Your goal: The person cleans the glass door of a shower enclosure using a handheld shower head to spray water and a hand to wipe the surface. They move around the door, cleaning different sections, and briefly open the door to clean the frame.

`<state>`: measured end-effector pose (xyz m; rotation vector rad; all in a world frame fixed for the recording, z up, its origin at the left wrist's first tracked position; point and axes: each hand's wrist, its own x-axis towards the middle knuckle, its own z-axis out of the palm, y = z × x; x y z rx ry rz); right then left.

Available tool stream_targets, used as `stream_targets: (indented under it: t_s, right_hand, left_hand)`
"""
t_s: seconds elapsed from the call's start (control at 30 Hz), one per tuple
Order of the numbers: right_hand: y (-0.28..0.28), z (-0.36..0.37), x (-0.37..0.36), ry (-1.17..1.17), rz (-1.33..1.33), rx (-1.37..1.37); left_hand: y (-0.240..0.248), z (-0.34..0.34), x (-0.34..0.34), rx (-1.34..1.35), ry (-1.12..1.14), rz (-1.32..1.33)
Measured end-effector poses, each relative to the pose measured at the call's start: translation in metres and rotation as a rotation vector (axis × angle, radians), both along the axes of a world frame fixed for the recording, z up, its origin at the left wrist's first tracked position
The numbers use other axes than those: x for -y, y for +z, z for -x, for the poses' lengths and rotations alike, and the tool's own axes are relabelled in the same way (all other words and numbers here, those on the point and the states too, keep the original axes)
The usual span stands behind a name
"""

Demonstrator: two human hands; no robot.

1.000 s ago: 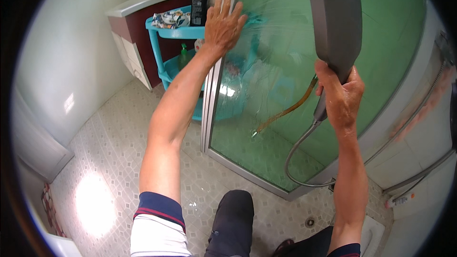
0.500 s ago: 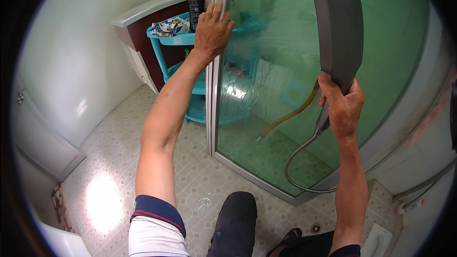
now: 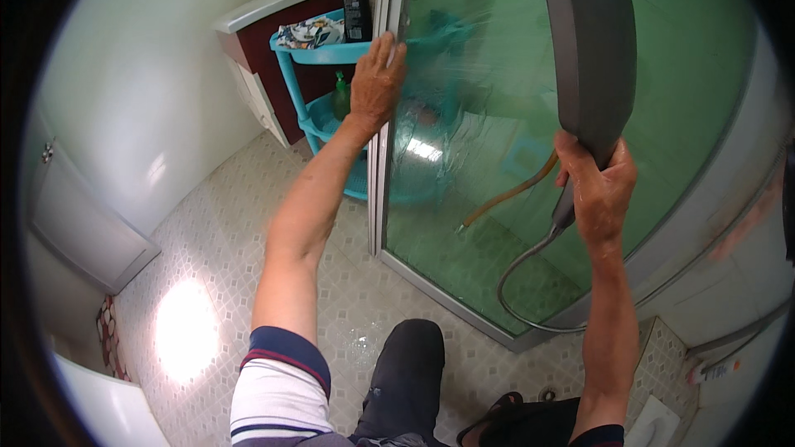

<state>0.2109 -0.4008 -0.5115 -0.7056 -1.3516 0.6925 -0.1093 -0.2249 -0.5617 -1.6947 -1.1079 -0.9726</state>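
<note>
A large dark grey hand shower [image 3: 593, 54] is in my right hand [image 3: 602, 190], its handle gripped with the fingers wrapped round it and the broad head upward. From the handle's lower end a silver hose [image 3: 507, 275] loops down. My left hand [image 3: 378, 87] lies with stretched fingers against the silver frame [image 3: 383, 157] at the edge of the glass panel [image 3: 497, 157]. Its palm side is hidden. Thin streaks of water cross toward the panel near that hand, and wet runs show on the greenish glass.
Behind the frame stands a turquoise tiered shelf [image 3: 323, 55] with a black bottle [image 3: 355, 8], a patterned cloth [image 3: 310, 34] and a green bottle [image 3: 340, 98]. A washbasin [image 3: 273, 4] is beyond. A brown hose [image 3: 509, 194] shows through the glass. The tiled floor [image 3: 331, 306] has wet spots.
My left hand has slid a little down along the frame, its fingers now closer together. The view has shifted slightly; my right hand keeps the hand shower in nearly the same place.
</note>
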Motion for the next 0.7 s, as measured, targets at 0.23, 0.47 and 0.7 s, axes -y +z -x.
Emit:
stream_targets:
  t_s: [0.23,0.47,0.7]
  right_hand:
    - [-0.012,0.008,0.010,0.005,0.025,0.100]
    - [-0.023,0.025,0.004,0.024,0.049,0.140]
    - [-0.018,0.050,0.005,0.075,0.017,0.161]
  left_hand:
    - [-0.155,-0.007,0.040,0.217,0.051,0.162]
    - [-0.160,-0.006,0.040,0.386,-0.060,0.181]
    - [-0.015,-0.013,-0.014,0.429,-0.175,-0.008]
